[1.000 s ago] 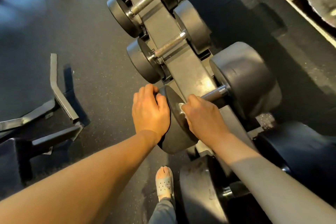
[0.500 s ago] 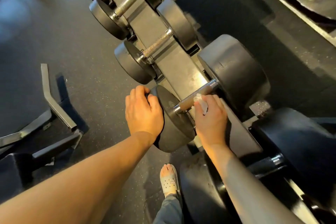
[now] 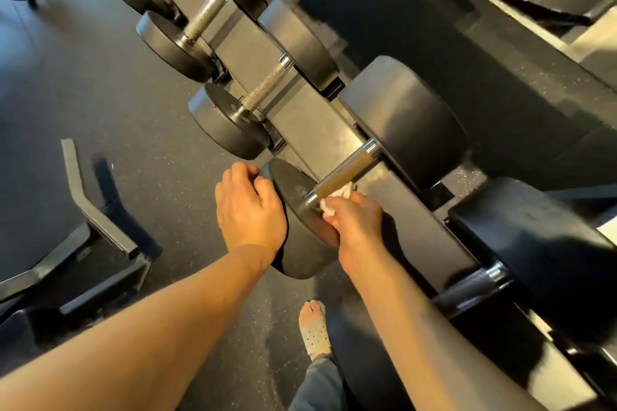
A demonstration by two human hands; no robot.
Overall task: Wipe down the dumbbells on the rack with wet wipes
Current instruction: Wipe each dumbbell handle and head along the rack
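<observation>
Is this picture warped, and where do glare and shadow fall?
Head view: the wide lens splays the grey metal rack and stretches both forearms; light glints on the knurled steel handle of the black dumbbell; the right hand holding the white wet wipe is sharp; the lower right corner sinks into shadow.

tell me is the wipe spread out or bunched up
Bunched up: the wipe shows as a crumpled white wad pinched by the right hand at the handle.

— Where are the hands?
— The left hand point(image 3: 248, 210) grips the near head of the dumbbell point(image 3: 404, 120); the right hand point(image 3: 357, 220) pinches a white wet wipe point(image 3: 334, 199) against the handle's point(image 3: 347, 172) near end.
— And farther back?
— Smaller dumbbells point(image 3: 230, 123) sit on the rack point(image 3: 300, 117).
</observation>
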